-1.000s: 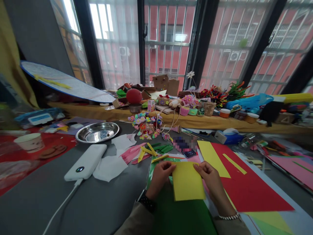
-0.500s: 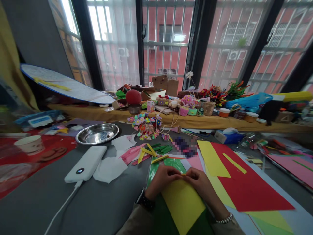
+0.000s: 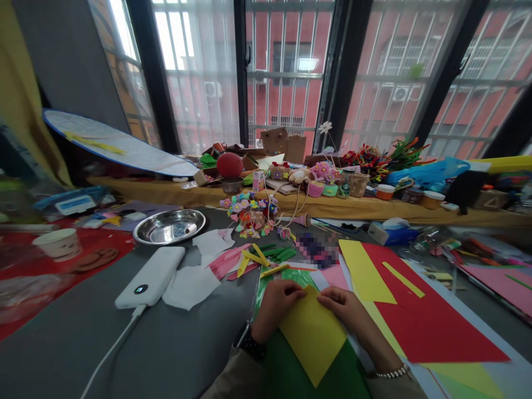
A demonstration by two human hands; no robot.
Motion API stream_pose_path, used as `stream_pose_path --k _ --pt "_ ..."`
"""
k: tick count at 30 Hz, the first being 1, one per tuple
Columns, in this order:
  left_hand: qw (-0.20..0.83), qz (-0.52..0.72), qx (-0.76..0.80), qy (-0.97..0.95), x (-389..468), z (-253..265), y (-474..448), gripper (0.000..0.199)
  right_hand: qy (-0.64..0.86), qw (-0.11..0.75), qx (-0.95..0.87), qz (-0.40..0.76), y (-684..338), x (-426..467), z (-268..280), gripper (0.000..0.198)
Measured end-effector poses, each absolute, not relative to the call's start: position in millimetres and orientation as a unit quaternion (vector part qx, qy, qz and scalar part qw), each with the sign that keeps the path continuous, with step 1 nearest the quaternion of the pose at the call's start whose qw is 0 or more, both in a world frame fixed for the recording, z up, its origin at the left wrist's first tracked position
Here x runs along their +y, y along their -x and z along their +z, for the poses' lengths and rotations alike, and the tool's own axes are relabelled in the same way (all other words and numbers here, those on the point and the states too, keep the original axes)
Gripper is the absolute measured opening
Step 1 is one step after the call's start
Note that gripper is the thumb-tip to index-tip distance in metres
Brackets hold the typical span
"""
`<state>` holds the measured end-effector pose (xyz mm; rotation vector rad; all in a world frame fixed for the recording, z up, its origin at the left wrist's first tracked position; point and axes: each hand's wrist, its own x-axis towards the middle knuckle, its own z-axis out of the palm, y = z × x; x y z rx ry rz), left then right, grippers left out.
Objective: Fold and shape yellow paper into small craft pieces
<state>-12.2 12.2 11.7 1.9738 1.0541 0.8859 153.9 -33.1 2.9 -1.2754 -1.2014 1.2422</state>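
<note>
A sheet of yellow paper (image 3: 315,338) lies cornerwise between my hands, one corner pointing toward me. My left hand (image 3: 275,306) pinches its upper left edge between thumb and fingers. On the upper right edge, my right hand (image 3: 341,306) has its thumb and fingertips closed on the paper. The far corner of the sheet stands up between the two hands. Beneath it is a green sheet (image 3: 299,377), partly covered by the yellow paper and my wrists. Just beyond my hands lie folded yellow strips (image 3: 253,257) and green strips (image 3: 282,253).
Red paper (image 3: 440,327) with a yellow piece (image 3: 366,271) on it lies to the right. A white power bank (image 3: 152,277) with a cable, white paper scraps (image 3: 191,287) and a steel plate (image 3: 169,239) are on the left. Craft flowers (image 3: 249,213) stand at the back.
My hands have moved slightly apart at the far corner, and more of the yellow paper's tip shows between them. The sheet's near corner has shifted up, away from me.
</note>
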Motion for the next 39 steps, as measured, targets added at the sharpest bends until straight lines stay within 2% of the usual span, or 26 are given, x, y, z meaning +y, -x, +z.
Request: stream_pose_path --k 4,11,14,18,20,23,26,35,39 --pt "0.369 0.349 0.407 -0.759 13 13 12 0.017 0.521 0.476 -0.477 0.523 -154 -33 3 0.019" --pt "0.413 0.338 0.405 -0.743 14 15 13 0.019 0.556 0.483 -0.478 0.478 -154 -33 0 0.019" --pt "0.477 0.369 0.423 -0.677 19 15 15 0.021 0.569 0.506 -0.467 0.450 -157 -33 0 0.021" --pt "0.630 0.429 0.436 -0.478 22 15 18 0.037 0.583 0.579 -0.385 0.419 -163 -34 3 0.026" --pt "0.675 0.416 0.424 -0.437 20 17 17 0.040 0.581 0.603 -0.349 0.421 -164 -35 5 0.027" --pt "0.704 0.361 0.387 -0.473 13 17 14 0.036 0.584 0.611 -0.333 0.418 -161 -37 8 0.027" --pt "0.696 0.320 0.376 -0.522 10 14 13 0.033 0.587 0.611 -0.349 0.401 -156 -40 11 0.028" --pt "0.565 0.393 0.434 -0.581 19 9 19 0.029 0.532 0.575 -0.413 0.465 -156 -38 6 0.032" --pt "0.538 0.396 0.446 -0.595 17 8 17 0.028 0.559 0.569 -0.420 0.432 -156 -39 5 0.033"
